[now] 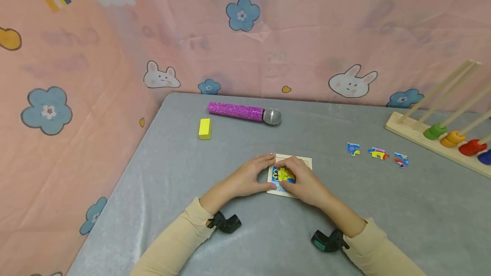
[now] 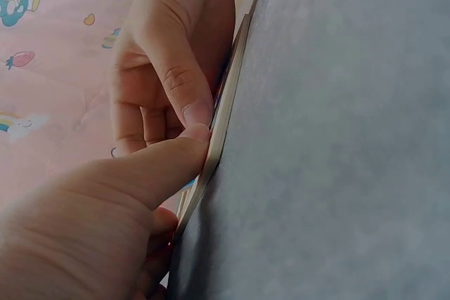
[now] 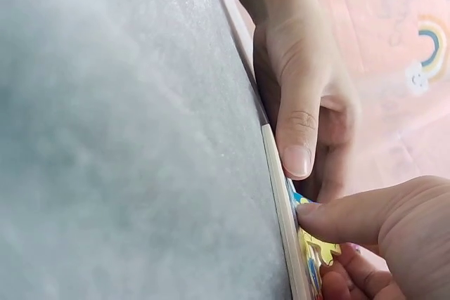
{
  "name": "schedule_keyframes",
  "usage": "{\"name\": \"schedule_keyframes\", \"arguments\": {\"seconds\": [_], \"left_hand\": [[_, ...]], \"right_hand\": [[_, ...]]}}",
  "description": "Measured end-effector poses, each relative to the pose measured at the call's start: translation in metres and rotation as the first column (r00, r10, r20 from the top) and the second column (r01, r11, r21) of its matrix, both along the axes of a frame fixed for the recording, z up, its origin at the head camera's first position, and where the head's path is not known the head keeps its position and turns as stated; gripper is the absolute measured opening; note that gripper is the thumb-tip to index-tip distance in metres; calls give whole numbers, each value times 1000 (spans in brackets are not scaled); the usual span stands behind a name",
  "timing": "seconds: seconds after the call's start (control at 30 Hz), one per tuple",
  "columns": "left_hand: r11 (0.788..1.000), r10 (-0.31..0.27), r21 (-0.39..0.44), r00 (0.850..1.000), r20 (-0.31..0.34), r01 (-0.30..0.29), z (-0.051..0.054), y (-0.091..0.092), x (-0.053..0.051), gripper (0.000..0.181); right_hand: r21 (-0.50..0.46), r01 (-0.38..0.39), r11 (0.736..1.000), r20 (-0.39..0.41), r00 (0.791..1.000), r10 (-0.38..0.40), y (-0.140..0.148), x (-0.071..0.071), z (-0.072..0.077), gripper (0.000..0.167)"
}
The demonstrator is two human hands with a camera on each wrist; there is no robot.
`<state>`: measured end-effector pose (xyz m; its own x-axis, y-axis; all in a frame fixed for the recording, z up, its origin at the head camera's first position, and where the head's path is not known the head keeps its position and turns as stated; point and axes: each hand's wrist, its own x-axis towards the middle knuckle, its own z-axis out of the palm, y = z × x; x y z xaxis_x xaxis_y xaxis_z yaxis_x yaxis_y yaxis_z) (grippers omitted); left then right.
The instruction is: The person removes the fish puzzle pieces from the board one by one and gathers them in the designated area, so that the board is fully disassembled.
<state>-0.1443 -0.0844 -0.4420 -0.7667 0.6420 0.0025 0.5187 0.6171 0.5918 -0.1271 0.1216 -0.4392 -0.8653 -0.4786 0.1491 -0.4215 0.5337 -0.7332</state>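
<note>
A small wooden puzzle board point(image 1: 308, 162) lies on the grey table, with blue and yellow jigsaw pieces in its left part. My left hand point(image 1: 247, 178) holds the board by its left side, thumb at the near edge and fingers at the far edge. My right hand point(image 1: 307, 184) reaches over the board, its thumb and curled fingers around a yellow puzzle piece point(image 3: 322, 249). In the right wrist view the right thumb touches the pieces near the board's edge. Part of the puzzle is hidden under the right hand.
Loose jigsaw pieces point(image 1: 377, 153) lie to the right. Beyond them stands a wooden peg stand point(image 1: 414, 130) with coloured rings. A purple glitter microphone point(image 1: 241, 111) and a yellow block point(image 1: 205, 129) lie at the back left. Pink printed cloth hangs behind the table.
</note>
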Motion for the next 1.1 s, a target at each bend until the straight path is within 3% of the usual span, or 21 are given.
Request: {"name": "schedule_keyframes", "arguments": {"seconds": [0.17,0.43,0.83,1.1], "left_hand": [[1000,0,-3,1000,4,0,-1,0,0,71],[1000,-8,6,1000,-7,8,-2,1,0,71],[1000,-10,14,1000,-8,10,-4,1,-1,72],[1000,11,11,1000,28,-11,-2,0,0,72]], "right_hand": [[-14,8,1000,-55,998,-9,1,0,-3,41],[-18,22,1000,-71,997,-23,2,0,-4,38],[-58,31,998,4,1000,-31,6,-1,-3,33],[-94,1,996,47,999,4,12,-5,1,31]]}}
